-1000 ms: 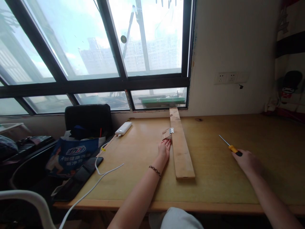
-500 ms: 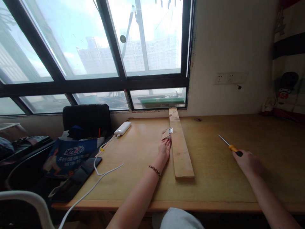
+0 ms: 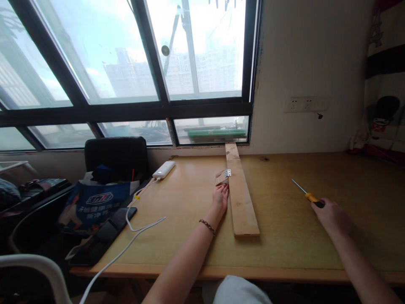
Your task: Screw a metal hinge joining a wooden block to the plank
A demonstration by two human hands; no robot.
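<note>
A long wooden plank (image 3: 243,198) lies on the table, its far end at the window sill. A small wooden block (image 3: 221,178) sits against its left side, and a metal hinge (image 3: 228,172) spans the two. My left hand (image 3: 220,197) is closed at the near end of the block, fingers together and pressed to it beside the plank; part of the grip is hidden. Off to the right, my right hand (image 3: 330,214) grips a screwdriver (image 3: 311,197) by its yellow and black handle. Its metal shaft points away and to the left, above the table and apart from the plank.
The wooden table (image 3: 278,249) runs along the window wall. At its left are a white power bank (image 3: 163,169), a white cable (image 3: 139,230) and a black tablet-like slab (image 3: 104,240). A blue bag (image 3: 98,202) rests on a black chair (image 3: 115,154). Wall sockets (image 3: 306,104) are at the back right.
The view has shifted very slightly. My left hand stays at the block, and my right hand still holds the screwdriver in about the same place.
</note>
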